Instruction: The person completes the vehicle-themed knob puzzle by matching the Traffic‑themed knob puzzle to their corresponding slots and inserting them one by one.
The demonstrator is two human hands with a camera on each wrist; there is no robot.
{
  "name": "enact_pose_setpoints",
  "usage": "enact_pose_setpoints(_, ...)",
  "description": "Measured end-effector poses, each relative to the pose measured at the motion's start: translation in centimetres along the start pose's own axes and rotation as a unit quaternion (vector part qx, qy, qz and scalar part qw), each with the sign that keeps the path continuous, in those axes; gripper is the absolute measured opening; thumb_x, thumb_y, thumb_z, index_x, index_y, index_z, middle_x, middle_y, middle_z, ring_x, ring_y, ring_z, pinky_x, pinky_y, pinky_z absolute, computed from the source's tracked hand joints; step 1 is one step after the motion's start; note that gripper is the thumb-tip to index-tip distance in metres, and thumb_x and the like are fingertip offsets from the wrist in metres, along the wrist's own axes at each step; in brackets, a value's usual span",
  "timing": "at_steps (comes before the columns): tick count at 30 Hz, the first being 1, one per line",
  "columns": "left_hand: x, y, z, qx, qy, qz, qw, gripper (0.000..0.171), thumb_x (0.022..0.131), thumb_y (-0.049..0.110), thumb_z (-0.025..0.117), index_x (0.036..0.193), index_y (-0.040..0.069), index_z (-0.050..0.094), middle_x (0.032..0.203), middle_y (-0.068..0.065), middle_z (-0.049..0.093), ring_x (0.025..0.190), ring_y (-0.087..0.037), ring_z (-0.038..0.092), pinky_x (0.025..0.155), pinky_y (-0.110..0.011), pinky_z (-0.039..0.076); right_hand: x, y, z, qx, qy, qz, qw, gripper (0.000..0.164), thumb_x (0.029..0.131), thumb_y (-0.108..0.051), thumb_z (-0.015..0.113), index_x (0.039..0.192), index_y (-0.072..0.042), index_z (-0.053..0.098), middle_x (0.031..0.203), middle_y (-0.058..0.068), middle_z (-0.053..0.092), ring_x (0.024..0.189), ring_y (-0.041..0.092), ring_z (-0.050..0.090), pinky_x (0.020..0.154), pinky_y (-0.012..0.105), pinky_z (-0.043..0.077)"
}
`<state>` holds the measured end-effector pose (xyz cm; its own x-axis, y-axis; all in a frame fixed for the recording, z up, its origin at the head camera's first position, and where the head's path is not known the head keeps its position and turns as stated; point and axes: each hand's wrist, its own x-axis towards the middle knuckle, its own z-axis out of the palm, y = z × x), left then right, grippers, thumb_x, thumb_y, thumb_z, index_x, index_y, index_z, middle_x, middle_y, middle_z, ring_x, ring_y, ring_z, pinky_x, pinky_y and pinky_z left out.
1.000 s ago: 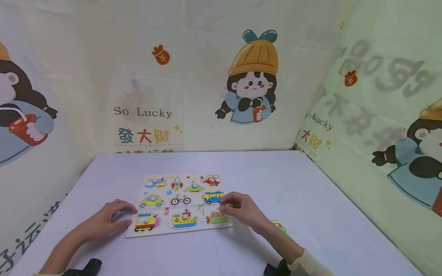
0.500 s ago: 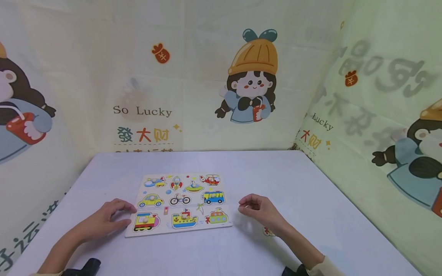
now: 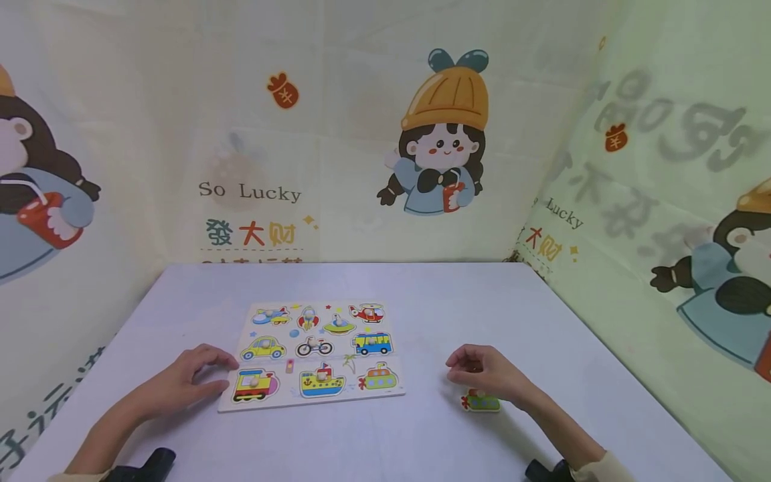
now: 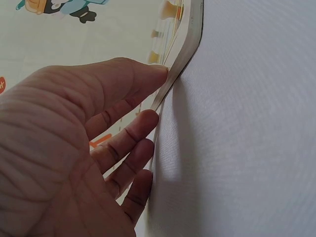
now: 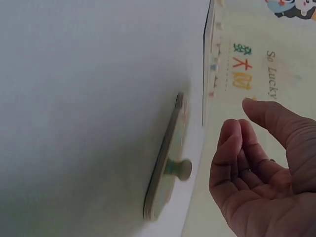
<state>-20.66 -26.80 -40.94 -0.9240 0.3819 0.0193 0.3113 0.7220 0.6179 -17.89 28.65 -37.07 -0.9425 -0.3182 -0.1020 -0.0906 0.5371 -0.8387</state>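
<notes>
A white puzzle board (image 3: 289, 390), printed with colourful vehicles, lies flat on the table left of centre. My left hand (image 3: 183, 378) rests at its left edge; in the left wrist view the thumb tip touches the board's rim (image 4: 186, 49) and the fingers are loosely bent. Right of the board lies a loose green submarine puzzle piece (image 3: 482, 404), partly covered by my right hand (image 3: 490, 370) in the head view. The right wrist view shows the piece's round knob (image 5: 183, 169) standing up, apart from my right hand (image 5: 259, 163). Those fingers are loosely curled around nothing.
A white cloth covers the table (image 3: 361, 442). Patterned fabric walls (image 3: 349, 134) with cartoon figures stand behind it and on both sides. Dark straps (image 3: 144, 466) sit at the wrists.
My right hand has moved right, off the board's right edge to over the loose submarine piece, which now shows beneath it. My left hand stays at the board's left edge.
</notes>
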Motion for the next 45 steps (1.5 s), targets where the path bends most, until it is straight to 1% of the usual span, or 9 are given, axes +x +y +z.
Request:
enact_pose_setpoints(3, 0.0, 0.1, 0.0, -0.001, 0.0, 0.001, 1.0, 0.031, 0.088, 0.021, 0.08, 0.115, 0.014, 0.067, 0.126, -0.011, 0.062, 0.122, -0.04, 0.05, 0.101, -0.07, 0.041, -0.4, 0.3, -0.9, -0.019, -0.013, 0.0, 1.0, 0.028, 0.093, -0.023, 0.076, 0.109, -0.002, 0.067, 0.093, 0.005, 0.067, 0.085, 0.016, 0.063, 0.072, 0.025, 0.055)
enact_pose_setpoints(8, 0.0, 0.2, 0.0, -0.007, -0.003, -0.003, 1.0, 0.031, 0.088, 0.021, 0.079, 0.116, 0.013, 0.067, 0.127, -0.012, 0.061, 0.123, -0.041, 0.049, 0.102, -0.071, 0.04, -1.0, 0.6, -2.4, -0.061, -0.041, -0.012, 0.997, 0.02, 0.094, -0.019, 0.074, 0.104, -0.003, 0.067, 0.089, 0.006, 0.065, 0.08, 0.013, 0.061, 0.07, 0.023, 0.051)
enact_pose_setpoints(14, -0.1, 0.3, 0.0, -0.009, -0.002, -0.004, 0.9999, 0.032, 0.088, 0.02, 0.079, 0.116, 0.012, 0.067, 0.126, -0.012, 0.061, 0.123, -0.041, 0.049, 0.102, -0.072, 0.039, -1.5, 1.3, -3.1, -0.067, -0.072, -0.007, 0.995, 0.017, 0.093, -0.016, 0.075, 0.102, -0.003, 0.066, 0.088, 0.005, 0.065, 0.079, 0.013, 0.06, 0.068, 0.022, 0.05)
enact_pose_setpoints(19, -0.2, 0.5, 0.0, -0.009, 0.0, -0.005, 1.0, 0.032, 0.088, 0.02, 0.079, 0.116, 0.012, 0.067, 0.126, -0.012, 0.061, 0.123, -0.041, 0.049, 0.101, -0.071, 0.04, -1.7, 1.5, -3.1, -0.068, -0.07, -0.008, 0.995, 0.02, 0.091, -0.017, 0.077, 0.101, -0.003, 0.067, 0.088, 0.004, 0.064, 0.08, 0.011, 0.059, 0.07, 0.021, 0.048)
enact_pose_setpoints(27, -0.1, 0.5, -0.1, -0.005, 0.0, -0.011, 0.9999, 0.033, 0.088, 0.02, 0.079, 0.117, 0.012, 0.066, 0.127, -0.013, 0.061, 0.123, -0.041, 0.049, 0.102, -0.071, 0.039, -1.9, 1.9, -3.1, -0.024, -0.087, -0.012, 0.996, 0.02, 0.091, -0.01, 0.076, 0.103, 0.003, 0.066, 0.094, 0.011, 0.069, 0.082, 0.011, 0.061, 0.07, 0.02, 0.05)
enact_pose_setpoints(30, -0.1, 0.4, -0.1, -0.003, 0.001, -0.009, 1.0, 0.033, 0.088, 0.02, 0.079, 0.117, 0.011, 0.066, 0.127, -0.013, 0.061, 0.123, -0.041, 0.049, 0.102, -0.071, 0.04, -2.0, 2.1, -3.1, -0.014, -0.093, -0.008, 0.995, 0.022, 0.09, -0.008, 0.076, 0.104, 0.004, 0.065, 0.093, 0.011, 0.068, 0.082, 0.012, 0.061, 0.069, 0.02, 0.051)
enact_pose_setpoints(34, -0.1, 0.5, 0.0, -0.004, 0.001, -0.012, 0.9999, 0.034, 0.088, 0.02, 0.079, 0.117, 0.011, 0.066, 0.127, -0.013, 0.061, 0.123, -0.041, 0.049, 0.102, -0.071, 0.04, -1.9, 2.3, -3.0, -0.016, -0.097, -0.007, 0.995, 0.022, 0.087, -0.005, 0.077, 0.103, 0.005, 0.065, 0.09, 0.008, 0.065, 0.081, 0.011, 0.061, 0.067, 0.019, 0.051)
enact_pose_setpoints(39, -0.1, 0.6, -0.1, -0.005, -0.001, -0.018, 0.9998, 0.034, 0.088, 0.02, 0.079, 0.118, 0.011, 0.066, 0.128, -0.014, 0.061, 0.123, -0.042, 0.049, 0.102, -0.072, 0.039, -1.7, 2.3, -3.0, -0.023, -0.096, -0.016, 0.995, 0.021, 0.088, -0.004, 0.077, 0.102, 0.004, 0.065, 0.089, 0.008, 0.064, 0.08, 0.011, 0.06, 0.066, 0.019, 0.05)
enact_pose_setpoints(45, 0.0, 0.5, -0.1, -0.005, 0.0, -0.021, 0.9998, 0.034, 0.088, 0.02, 0.079, 0.118, 0.01, 0.066, 0.128, -0.014, 0.061, 0.123, -0.04, 0.048, 0.103, -0.071, 0.039, -1.2, 1.8, -2.8, -0.034, -0.079, -0.025, 0.996, 0.022, 0.088, -0.009, 0.079, 0.103, 0.001, 0.066, 0.089, 0.008, 0.064, 0.08, 0.012, 0.059, 0.066, 0.021, 0.05)
